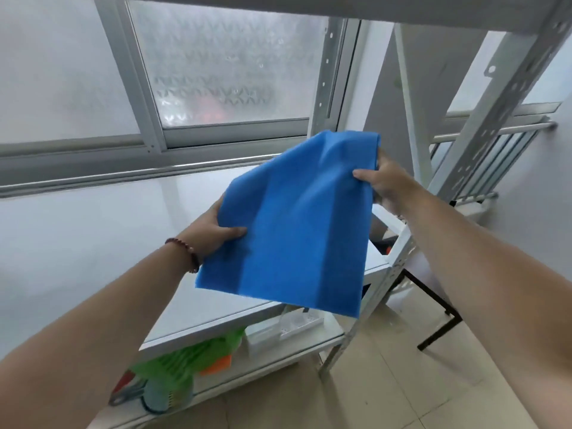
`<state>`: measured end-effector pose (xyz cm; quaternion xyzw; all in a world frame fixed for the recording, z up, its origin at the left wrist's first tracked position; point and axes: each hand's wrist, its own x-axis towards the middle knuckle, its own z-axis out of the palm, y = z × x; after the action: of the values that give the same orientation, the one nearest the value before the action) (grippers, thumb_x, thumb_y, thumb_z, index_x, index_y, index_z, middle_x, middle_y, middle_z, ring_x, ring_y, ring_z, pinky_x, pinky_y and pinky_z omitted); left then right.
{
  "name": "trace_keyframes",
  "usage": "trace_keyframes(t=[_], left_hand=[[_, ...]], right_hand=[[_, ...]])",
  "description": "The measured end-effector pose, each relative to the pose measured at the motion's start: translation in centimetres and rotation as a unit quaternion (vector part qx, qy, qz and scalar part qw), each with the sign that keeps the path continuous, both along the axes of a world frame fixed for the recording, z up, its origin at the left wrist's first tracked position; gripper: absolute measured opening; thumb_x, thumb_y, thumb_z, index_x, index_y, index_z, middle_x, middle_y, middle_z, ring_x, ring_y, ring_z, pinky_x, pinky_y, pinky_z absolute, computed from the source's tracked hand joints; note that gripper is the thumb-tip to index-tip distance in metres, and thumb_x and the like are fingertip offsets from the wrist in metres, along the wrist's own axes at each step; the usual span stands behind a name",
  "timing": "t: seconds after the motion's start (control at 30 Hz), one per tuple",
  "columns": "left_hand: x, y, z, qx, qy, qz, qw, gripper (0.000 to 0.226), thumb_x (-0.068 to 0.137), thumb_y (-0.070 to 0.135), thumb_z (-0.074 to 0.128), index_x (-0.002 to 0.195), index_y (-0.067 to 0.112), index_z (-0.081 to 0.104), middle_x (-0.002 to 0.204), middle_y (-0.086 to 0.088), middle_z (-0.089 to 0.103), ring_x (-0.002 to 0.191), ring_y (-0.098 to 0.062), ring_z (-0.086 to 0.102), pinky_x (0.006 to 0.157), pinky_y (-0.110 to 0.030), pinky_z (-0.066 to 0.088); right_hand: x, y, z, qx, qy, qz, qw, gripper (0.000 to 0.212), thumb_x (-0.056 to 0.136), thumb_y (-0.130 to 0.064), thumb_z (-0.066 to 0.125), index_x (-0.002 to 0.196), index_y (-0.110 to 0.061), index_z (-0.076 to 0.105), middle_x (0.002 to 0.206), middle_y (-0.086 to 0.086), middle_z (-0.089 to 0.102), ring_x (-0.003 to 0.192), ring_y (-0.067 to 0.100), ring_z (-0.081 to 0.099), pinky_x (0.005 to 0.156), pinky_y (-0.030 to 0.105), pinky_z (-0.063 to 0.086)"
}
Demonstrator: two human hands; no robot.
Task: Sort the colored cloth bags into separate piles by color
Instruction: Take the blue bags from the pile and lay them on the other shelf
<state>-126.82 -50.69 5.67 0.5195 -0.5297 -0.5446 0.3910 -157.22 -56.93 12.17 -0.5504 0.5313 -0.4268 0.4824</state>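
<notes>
A blue cloth bag hangs flat in the air above the right end of a white shelf top. My left hand grips its left edge, thumb on the front of the cloth. My right hand pinches its upper right edge near the top corner. The bag's lower edge droops past the front rim of the shelf. No other cloth bags show in this view.
A frosted window runs behind the shelf. White perforated shelf posts rise at the right. The lower shelf holds a green basket, an orange item and a white box. A black frame leg stands on the tiled floor.
</notes>
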Motion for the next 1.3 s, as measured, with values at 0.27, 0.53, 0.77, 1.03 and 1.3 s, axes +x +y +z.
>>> trace_keyframes(t=[0.27,0.53,0.77,1.03,1.3], left_hand=[[-3.8,-3.2,-6.9,0.199,-0.085,0.157,0.964,0.022,0.081,0.001,0.063,0.103,0.003,0.063,0.112,-0.015,0.066,0.091,-0.030,0.062,0.087,-0.040,0.052],[-7.8,-5.8,-11.4,0.213,-0.060,0.225,0.949,0.050,0.082,0.006,0.061,0.126,0.009,0.039,0.120,-0.009,0.056,0.103,-0.032,0.061,0.068,-0.040,0.056],[-11.0,-8.8,-11.0,0.167,-0.198,0.228,0.938,0.041,0.083,0.009,0.052,0.123,0.006,0.042,0.119,-0.009,0.056,0.102,-0.028,0.056,0.086,-0.035,0.048],[-11.7,-8.8,-11.0,0.208,-0.259,0.226,0.916,0.040,0.083,0.009,0.048,0.122,0.005,0.042,0.115,-0.012,0.056,0.098,-0.029,0.056,0.083,-0.036,0.048],[-11.4,-6.7,-8.0,0.234,-0.344,0.239,0.877,0.047,0.086,0.017,0.053,0.127,0.001,0.038,0.115,-0.015,0.051,0.085,-0.025,0.048,0.059,-0.025,0.037]], right_hand=[[1.5,-8.1,-9.4,0.204,0.137,0.016,0.969,0.014,0.091,0.003,0.046,0.098,-0.006,0.054,0.087,0.010,0.060,0.066,0.021,0.058,0.058,0.033,0.051],[0.6,-12.9,-15.5,0.114,0.369,-0.011,0.922,0.007,0.088,-0.004,0.047,0.091,-0.005,0.053,0.090,0.013,0.053,0.081,0.029,0.054,0.066,0.028,0.043],[-1.0,-14.3,-14.6,0.111,0.530,-0.015,0.840,0.033,0.095,-0.006,0.041,0.125,0.002,0.051,0.130,0.015,0.055,0.120,0.030,0.054,0.086,0.032,0.044],[-1.4,-14.7,-14.6,0.104,0.539,0.030,0.835,0.032,0.091,-0.004,0.042,0.121,0.001,0.054,0.125,0.016,0.058,0.115,0.031,0.056,0.078,0.031,0.042],[-0.8,-13.7,-12.2,0.074,0.589,0.106,0.798,0.017,0.090,-0.002,0.040,0.074,-0.003,0.044,0.071,0.005,0.044,0.073,0.022,0.051,0.054,0.026,0.037]])
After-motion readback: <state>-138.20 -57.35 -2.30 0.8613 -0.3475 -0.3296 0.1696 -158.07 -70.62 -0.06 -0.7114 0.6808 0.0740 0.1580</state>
